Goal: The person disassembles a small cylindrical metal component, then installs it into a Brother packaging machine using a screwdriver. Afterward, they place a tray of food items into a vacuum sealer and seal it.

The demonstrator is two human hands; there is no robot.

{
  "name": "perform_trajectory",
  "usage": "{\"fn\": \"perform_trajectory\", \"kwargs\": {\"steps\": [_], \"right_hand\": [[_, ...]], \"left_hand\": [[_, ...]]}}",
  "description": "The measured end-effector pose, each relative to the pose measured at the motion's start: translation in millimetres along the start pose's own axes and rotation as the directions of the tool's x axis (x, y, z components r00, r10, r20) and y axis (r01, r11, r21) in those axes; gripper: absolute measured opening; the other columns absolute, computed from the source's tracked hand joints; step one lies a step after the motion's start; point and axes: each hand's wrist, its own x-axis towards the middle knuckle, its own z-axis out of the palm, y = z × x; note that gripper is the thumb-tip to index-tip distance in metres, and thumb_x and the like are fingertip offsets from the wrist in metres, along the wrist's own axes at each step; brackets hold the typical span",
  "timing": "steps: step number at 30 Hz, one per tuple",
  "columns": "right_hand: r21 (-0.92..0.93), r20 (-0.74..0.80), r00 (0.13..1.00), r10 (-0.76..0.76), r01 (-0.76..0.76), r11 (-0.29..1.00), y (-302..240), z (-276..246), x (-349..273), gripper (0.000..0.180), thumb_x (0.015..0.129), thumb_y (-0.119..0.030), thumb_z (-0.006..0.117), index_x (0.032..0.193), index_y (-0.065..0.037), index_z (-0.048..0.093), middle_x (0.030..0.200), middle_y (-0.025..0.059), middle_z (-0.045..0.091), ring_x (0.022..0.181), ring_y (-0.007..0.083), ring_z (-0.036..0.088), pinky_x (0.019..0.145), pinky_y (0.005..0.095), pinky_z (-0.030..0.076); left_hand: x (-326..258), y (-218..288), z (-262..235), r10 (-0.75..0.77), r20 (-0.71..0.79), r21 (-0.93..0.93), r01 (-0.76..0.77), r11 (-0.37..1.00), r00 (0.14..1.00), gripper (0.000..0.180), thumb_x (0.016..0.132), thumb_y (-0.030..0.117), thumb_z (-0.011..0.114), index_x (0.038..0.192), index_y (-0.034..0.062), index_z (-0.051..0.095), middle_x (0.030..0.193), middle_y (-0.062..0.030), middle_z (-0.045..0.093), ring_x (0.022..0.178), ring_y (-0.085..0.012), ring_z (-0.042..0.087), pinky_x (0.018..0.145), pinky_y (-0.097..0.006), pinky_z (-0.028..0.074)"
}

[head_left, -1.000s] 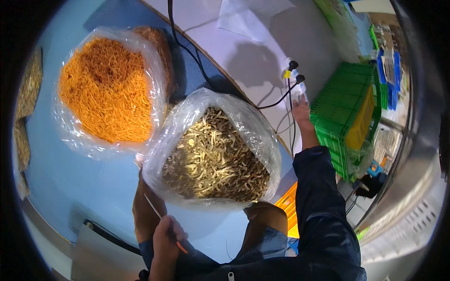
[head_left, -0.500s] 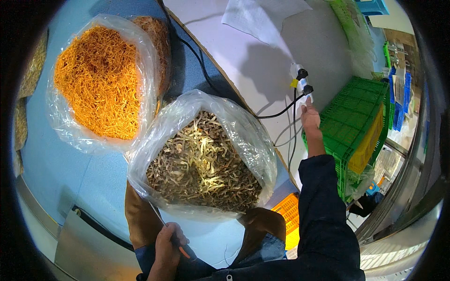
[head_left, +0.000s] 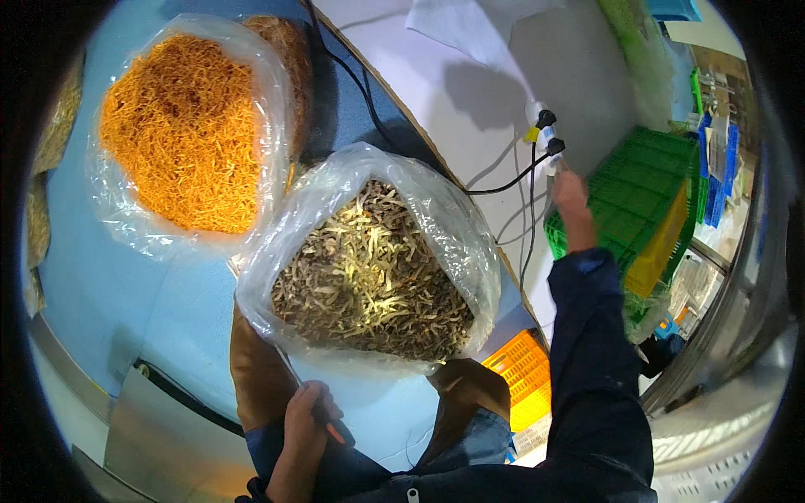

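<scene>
My left hand (head_left: 310,417) is closed round the black and orange handle (head_left: 337,432) of a tool in my lap. Its long thin metal part (head_left: 287,364) runs up beside the near bag; the tool's kind is unclear. My right hand (head_left: 572,199) reaches to the near end of a white power strip (head_left: 547,134) on the white surface; blur hides how its fingers are set. Two black plugs sit in the strip. Between my knees stands a clear plastic bag (head_left: 457,222) of dark and pale dried strips (head_left: 369,272).
Another clear bag (head_left: 270,101) holds orange dried threads (head_left: 189,142), with a brown-filled bag (head_left: 289,63) behind it. Green crates (head_left: 641,201) stand at the right, a yellow-orange crate (head_left: 524,377) by my right knee. A black cable (head_left: 369,96) crosses the surface's edge.
The view has shifted slightly, moving the bags up in the picture. My right hand has drawn a little back along the power strip toward its near end. My left hand keeps its hold.
</scene>
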Motion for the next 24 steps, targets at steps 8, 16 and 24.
{"fn": "perform_trajectory", "kwargs": {"steps": [8, 16, 24], "right_hand": [[0.410, 0.115, 0.971, -0.211, 0.147, 0.900, -151.7, 2.4, -361.4, 0.019, 0.081, -0.026, 0.056, 0.068, -0.012, 0.059, 0.069, 0.0165, 0.059, 0.064, 0.0324, 0.059, 0.055, 0.0463, 0.046], [0.515, 0.226, 0.940, -0.253, 0.105, 0.851, -314.9, -278.3, -530.6, 0.031, 0.082, -0.038, 0.054, 0.069, -0.011, 0.063, 0.066, 0.0119, 0.062, 0.058, 0.0299, 0.058, 0.055, 0.0445, 0.043], [0.554, 0.280, 0.949, 0.144, -0.282, 0.783, -356.1, -352.8, -523.6, 0.042, 0.081, -0.047, 0.051, 0.075, -0.009, 0.068, 0.071, 0.0158, 0.064, 0.070, 0.0359, 0.062, 0.065, 0.0448, 0.048]], "left_hand": [[-14.0, 62.1, -38.9, -0.110, 0.065, 0.035, 0.107, 0.994, 0.992, 0.015, 0.090, 0.022, 0.050, 0.084, 0.0080, 0.051, 0.063, -0.0006, 0.047, 0.054, -0.0168, 0.047, 0.057, -0.035, 0.043], [-75.4, 208.1, -137.9, 0.097, -0.059, -0.183, -0.106, 0.977, 0.994, 0.018, 0.086, 0.025, 0.056, 0.078, 0.0103, 0.050, 0.054, 0.0022, 0.039, 0.046, -0.0127, 0.039, 0.052, -0.032, 0.038], [-147.5, 281.3, -365.3, 0.548, -0.299, 0.798, -0.110, 0.592, 0.781, 0.026, 0.086, 0.029, 0.053, 0.083, 0.0036, 0.058, 0.059, -0.0060, 0.054, 0.045, -0.0193, 0.053, 0.041, -0.033, 0.044]]}}
